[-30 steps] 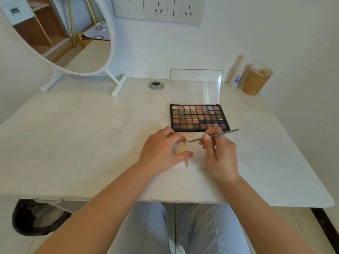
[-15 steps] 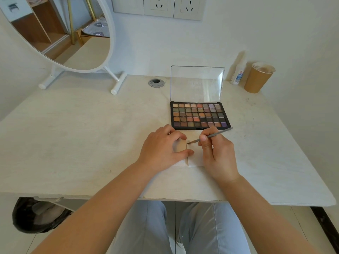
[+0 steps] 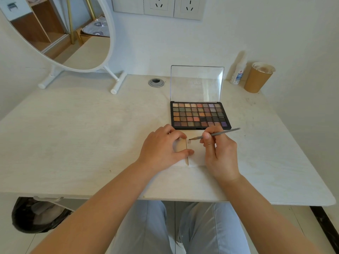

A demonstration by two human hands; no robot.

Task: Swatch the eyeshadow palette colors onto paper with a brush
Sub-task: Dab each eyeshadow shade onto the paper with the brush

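— Hands first. State of the left hand [image 3: 161, 149]?

— Resting on the paper [image 3: 197, 154], which lies on the table [image 3: 82, 134] just in front of the eyeshadow palette [image 3: 200, 114]. Index finger and thumb are curved around a tan card [image 3: 180, 146] that lies on the paper's left half, and both fingertips press down at the card's right edge. Whether the fingers grip the card or merely pin it flat cannot be told.

— Right hand [image 3: 219, 153]?

— Pinching the brush [image 3: 214, 133] between thumb and fingers, pencil fashion. The heel of the hand sits on the paper's right side. The handle runs up and to the right, past the palette's near right corner. The tip points left and meets the paper near its top edge, just right of the card, where a faint smudge of colour shows.

— Condition of the palette?

— Open. Clear lid upright at the back, black tray flat on the table, rows of small pans in browns, oranges, pinks and purples. Its near edge is close to both hands; contact cannot be confirmed.

— Other items noted?

— A round mirror [image 3: 60, 30] on a white stand at the far left. A cable grommet [image 3: 156, 82] in the tabletop left of the palette lid. A small white bottle [image 3: 238, 74] and a brown paper cup [image 3: 258, 77] side by side at the far right corner against the wall. Wall sockets [image 3: 158, 6] above. A black bin [image 3: 36, 215] on the floor under the table's left side. Legs in light blue trousers [image 3: 183, 230] below the table edge.
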